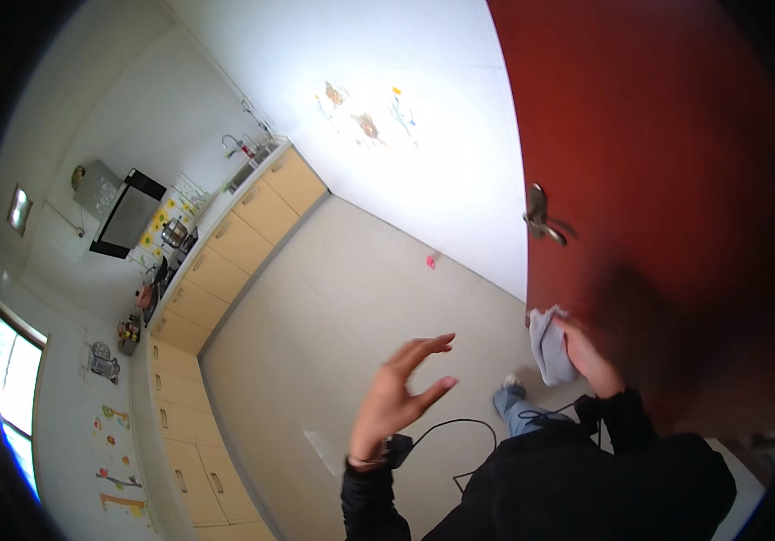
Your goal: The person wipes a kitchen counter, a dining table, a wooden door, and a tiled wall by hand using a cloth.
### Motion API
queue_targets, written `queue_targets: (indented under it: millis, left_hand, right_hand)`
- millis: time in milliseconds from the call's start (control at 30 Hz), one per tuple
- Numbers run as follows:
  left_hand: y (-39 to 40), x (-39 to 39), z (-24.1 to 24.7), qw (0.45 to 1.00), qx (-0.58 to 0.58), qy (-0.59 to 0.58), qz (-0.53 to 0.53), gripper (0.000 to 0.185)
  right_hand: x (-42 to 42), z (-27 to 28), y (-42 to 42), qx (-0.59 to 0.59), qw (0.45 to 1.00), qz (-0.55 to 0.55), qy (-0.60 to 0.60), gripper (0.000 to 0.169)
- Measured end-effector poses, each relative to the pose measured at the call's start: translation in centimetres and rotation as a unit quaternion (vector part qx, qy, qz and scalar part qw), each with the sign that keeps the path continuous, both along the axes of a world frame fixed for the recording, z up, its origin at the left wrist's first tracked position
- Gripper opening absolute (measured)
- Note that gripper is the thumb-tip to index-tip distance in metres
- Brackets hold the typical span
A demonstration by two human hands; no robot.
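Note:
My left hand (401,399) is raised over the tiled floor, fingers spread and curved, with nothing in it. A light grey cloth (550,348) hangs folded in my right hand (587,355), close to the lower part of a red door (637,135). Above the cloth, the metal lever handle (544,216) sits near the door's edge, and neither hand touches it. Black sleeves cover both forearms, and a dark cable runs from a small black device at my left wrist. Whether the cloth touches the door I cannot tell.
Along the far left run cream kitchen cabinets (232,243) with a sink (252,169), a steel pot (173,232) and a range hood (127,209) above. A small pink object (431,262) lies on the floor by the white wall (448,176). My foot (510,387) is below the cloth.

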State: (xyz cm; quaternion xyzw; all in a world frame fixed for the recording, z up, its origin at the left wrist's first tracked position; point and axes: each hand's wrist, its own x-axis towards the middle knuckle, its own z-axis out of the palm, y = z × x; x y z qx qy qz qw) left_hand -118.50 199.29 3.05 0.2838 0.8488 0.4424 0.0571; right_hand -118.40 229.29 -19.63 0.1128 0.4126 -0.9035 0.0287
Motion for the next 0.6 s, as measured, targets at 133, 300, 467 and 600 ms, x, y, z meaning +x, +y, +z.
queue_targets:
  millis: [133, 300, 467, 600]
  left_hand:
    - [0.1, -7.3, -12.7, 0.997, -0.069, -0.023, 0.008, 0.093]
    - [1.1, -15.0, -18.5, 0.996, 0.029, -0.088, 0.003, 0.088]
    - [-1.7, -21.7, -20.1, 0.998, 0.049, -0.036, 0.034, 0.058]
    - [-6.7, -27.4, -23.6, 0.992, 0.055, -0.091, 0.071, 0.029]
  right_hand:
    - [-6.7, 1.5, -5.0, 0.024, 0.994, 0.102, -0.027, 0.029]
    - [-14.9, 7.3, -10.4, 0.027, 0.966, 0.258, 0.000, 0.034]
    - [-20.9, 9.1, -11.1, 0.085, 0.972, 0.215, 0.050, 0.033]
    - [-24.9, 8.9, -10.5, 0.229, 0.968, 0.103, 0.030, 0.025]
